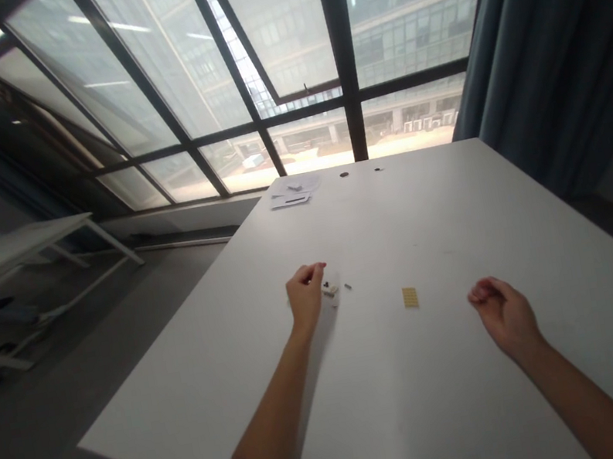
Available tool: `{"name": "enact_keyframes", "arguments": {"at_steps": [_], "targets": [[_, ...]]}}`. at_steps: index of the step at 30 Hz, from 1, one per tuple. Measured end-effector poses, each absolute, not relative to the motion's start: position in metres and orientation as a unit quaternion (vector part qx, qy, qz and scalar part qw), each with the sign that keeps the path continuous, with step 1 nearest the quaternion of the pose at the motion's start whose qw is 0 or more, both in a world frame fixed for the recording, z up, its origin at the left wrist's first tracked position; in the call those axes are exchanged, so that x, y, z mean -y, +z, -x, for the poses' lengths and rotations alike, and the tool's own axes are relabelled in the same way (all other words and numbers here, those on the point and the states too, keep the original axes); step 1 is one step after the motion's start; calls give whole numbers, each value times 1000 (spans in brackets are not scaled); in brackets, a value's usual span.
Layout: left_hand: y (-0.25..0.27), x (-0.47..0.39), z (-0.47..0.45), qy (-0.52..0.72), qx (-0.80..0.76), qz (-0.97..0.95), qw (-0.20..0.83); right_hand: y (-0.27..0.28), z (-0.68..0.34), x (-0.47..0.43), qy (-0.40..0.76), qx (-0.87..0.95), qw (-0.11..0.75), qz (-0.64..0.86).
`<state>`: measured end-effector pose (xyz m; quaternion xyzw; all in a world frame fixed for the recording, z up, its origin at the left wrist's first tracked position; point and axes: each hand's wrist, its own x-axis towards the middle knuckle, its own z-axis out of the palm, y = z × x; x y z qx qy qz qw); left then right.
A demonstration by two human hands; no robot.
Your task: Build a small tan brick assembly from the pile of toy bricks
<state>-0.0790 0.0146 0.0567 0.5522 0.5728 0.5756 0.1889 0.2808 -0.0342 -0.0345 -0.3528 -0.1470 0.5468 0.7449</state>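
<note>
My left hand (305,299) is held over the table with its fingers pinched together; whatever sits between the fingertips is too small to make out. Just right of it and partly behind it lies a small heap of white and dark parts (330,289), possibly on clear plastic. A short grey piece (347,286) lies apart from the heap. Farther right, a small flat yellow sheet (410,297) marked with a grid rests on the tabletop. Beyond that sheet my right hand (506,315) hovers at or just above the surface, fingers curled in, with nothing visible in them.
The white table (399,222) stretches toward the windows. Papers with a dark pen-like item (290,199) lie at its far left corner. Two dark round spots, one a hole (344,175), are near the far edge. Another table (19,238) stands left; a blue curtain (543,64) hangs right.
</note>
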Motion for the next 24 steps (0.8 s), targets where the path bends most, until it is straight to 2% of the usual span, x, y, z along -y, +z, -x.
{"name": "enact_keyframes", "arguments": {"at_steps": [9, 16, 24], "targets": [[60, -20, 158, 508, -642, -560, 126, -36, -282, 32, 557, 128, 742, 349], [48, -30, 192, 335, -675, -643, 141, -35, -283, 33, 565, 123, 736, 353], [42, -39, 223, 215, -656, -720, 75, -34, -285, 34, 574, 130, 726, 355]]}}
